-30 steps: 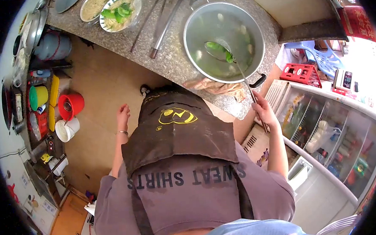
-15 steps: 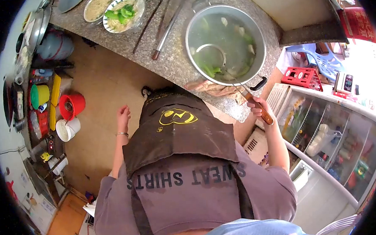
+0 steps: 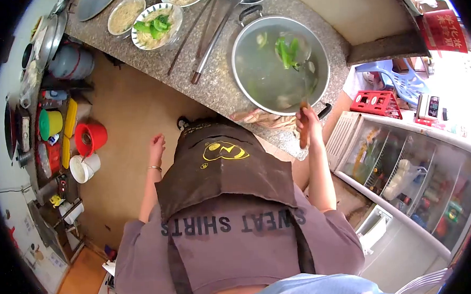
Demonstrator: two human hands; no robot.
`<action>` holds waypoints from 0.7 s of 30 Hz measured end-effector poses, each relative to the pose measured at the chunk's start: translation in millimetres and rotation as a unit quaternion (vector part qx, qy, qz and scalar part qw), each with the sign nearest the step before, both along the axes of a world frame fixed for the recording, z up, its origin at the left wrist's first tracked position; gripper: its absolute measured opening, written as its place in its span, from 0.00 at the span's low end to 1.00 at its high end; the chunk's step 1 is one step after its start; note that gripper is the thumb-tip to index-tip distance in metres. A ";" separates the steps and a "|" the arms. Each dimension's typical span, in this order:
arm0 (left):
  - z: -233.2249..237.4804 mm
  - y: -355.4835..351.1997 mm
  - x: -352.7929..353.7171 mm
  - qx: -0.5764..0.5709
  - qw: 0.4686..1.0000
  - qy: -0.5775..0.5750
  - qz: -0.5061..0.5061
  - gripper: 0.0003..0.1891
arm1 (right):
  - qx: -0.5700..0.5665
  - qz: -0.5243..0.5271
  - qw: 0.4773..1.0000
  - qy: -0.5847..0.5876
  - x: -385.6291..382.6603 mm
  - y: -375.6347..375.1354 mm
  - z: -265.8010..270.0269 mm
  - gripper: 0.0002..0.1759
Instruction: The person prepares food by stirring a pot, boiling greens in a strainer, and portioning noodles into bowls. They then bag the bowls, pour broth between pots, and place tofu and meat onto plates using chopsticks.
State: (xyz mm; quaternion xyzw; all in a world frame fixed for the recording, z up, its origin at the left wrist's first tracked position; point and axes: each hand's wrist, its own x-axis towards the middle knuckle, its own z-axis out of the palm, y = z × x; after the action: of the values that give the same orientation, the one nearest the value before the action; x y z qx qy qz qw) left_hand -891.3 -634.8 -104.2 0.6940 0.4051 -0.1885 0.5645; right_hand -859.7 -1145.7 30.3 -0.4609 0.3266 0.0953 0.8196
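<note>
My right hand (image 3: 310, 123) is closed round the wooden handle (image 3: 303, 133) of a skimmer. Its round head (image 3: 300, 45) sits within the large metal pot (image 3: 235, 67), with green leaves (image 3: 287, 52) on it. Cloudy liquid (image 3: 263, 73) fills much of the pot, and a few pale and green pieces show in it. My left hand (image 3: 157, 147) hangs beside my apron over the floor, empty, its fingers loosely curled. Left of the pot, a bowl of noodles (image 3: 152, 37) topped with green leaves stands on the counter.
A ladle (image 3: 211, 47) and chopsticks (image 3: 187, 37) lie left of the pot. More bowls (image 3: 126, 17) stand farther left. A folded cloth (image 3: 260, 119) lies at the counter edge. On the right are a glass-fronted fridge (image 3: 402, 175) and a red crate (image 3: 374, 105); buckets (image 3: 91, 137) stand left.
My right hand has moved slightly left, turning the skimmer handle more upright. The skimmer head has shifted to the pot's far right, now with green leaves on it. My left hand stays low.
</note>
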 end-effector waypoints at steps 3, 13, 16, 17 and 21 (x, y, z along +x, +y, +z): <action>-6.0 6.7 4.4 -0.004 1.000 -0.009 -0.013 0.16 | -0.083 -0.004 0.997 -0.003 22.9 26.1 -31.3 0.10; -0.6 22.6 -15.4 0.010 1.000 -0.008 0.006 0.17 | 0.464 -0.122 0.873 -0.089 18.2 63.3 -50.3 0.09; 0.5 21.7 -21.5 0.005 1.000 0.000 0.024 0.16 | 0.400 -0.098 0.907 -0.091 5.5 46.7 -51.5 0.10; 0.2 21.9 -22.8 0.008 1.000 0.001 0.027 0.16 | 0.313 -0.073 0.943 -0.089 1.4 43.1 -54.4 0.11; -10.3 19.7 -21.5 0.012 1.000 0.002 0.019 0.17 | -0.074 0.032 0.997 -0.009 9.1 45.3 -24.8 0.15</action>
State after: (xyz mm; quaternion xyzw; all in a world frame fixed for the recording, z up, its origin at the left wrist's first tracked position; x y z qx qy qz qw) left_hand -912.8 -615.1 -114.5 0.6922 0.4216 -0.1741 0.5592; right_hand -850.6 -1100.4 5.5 -0.5310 0.3105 0.0932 0.7829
